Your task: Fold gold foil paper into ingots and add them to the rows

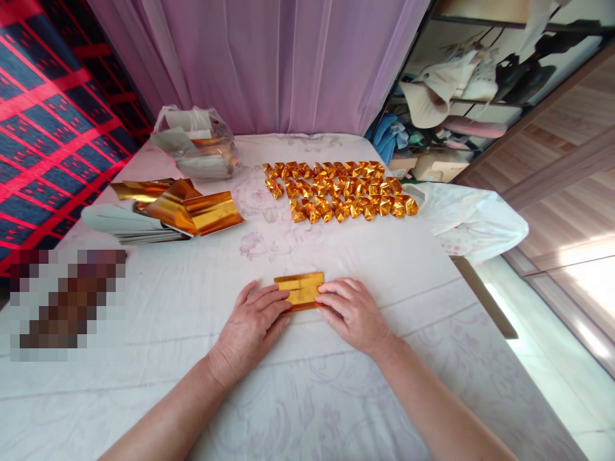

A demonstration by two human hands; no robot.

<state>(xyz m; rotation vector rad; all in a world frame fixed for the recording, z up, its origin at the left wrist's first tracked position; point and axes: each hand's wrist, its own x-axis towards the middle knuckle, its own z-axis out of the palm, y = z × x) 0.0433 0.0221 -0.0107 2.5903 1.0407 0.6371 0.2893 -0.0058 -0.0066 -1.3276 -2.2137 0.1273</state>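
A folded sheet of gold foil paper (303, 291) lies on the cloth in front of me, a crease strip along its far edge. My left hand (257, 317) holds its left end, fingers on top and thumb at the near edge. At the right end, my right hand (353, 314) grips the sheet with bent fingertips and thumb. Beyond it stand several rows of folded gold foil ingots (343, 189). Loose gold foil sheets (211, 211) lie in a stack at the left, some showing a pale back.
A clear plastic bag (211, 150) with more sheets stands at the back left. The patterned tablecloth (192, 282) covers the surface. A white plastic bag (480, 218) hangs by the right edge, near a shoe rack (485, 105). A blurred-out patch covers the left side.
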